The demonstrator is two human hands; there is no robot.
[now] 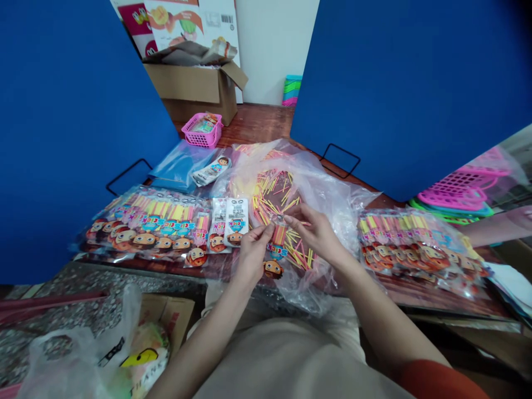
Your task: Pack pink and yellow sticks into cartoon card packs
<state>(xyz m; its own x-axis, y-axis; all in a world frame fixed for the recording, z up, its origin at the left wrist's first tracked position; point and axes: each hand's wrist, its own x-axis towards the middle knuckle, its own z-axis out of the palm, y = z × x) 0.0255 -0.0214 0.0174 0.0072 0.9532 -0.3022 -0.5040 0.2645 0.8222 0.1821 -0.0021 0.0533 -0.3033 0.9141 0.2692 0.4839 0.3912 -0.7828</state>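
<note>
A small clear packet with a cartoon face and "Stick" print hangs upright in front of me, pink and yellow sticks inside. My left hand pinches its upper left edge between thumb and fingers. My right hand is closed at the packet's upper right corner, thumb and fingertips together; whether they also hold sticks is too small to tell. Behind and under the hands, loose pink and yellow sticks lie in a large clear plastic bag. Flat white-backed packets lie just left of my left hand.
Rows of filled packets lie at left and right. A pink basket and a cardboard box stand behind. Blue panels with black wire handles flank the table. Another person's arm reaches in at right, near pink baskets.
</note>
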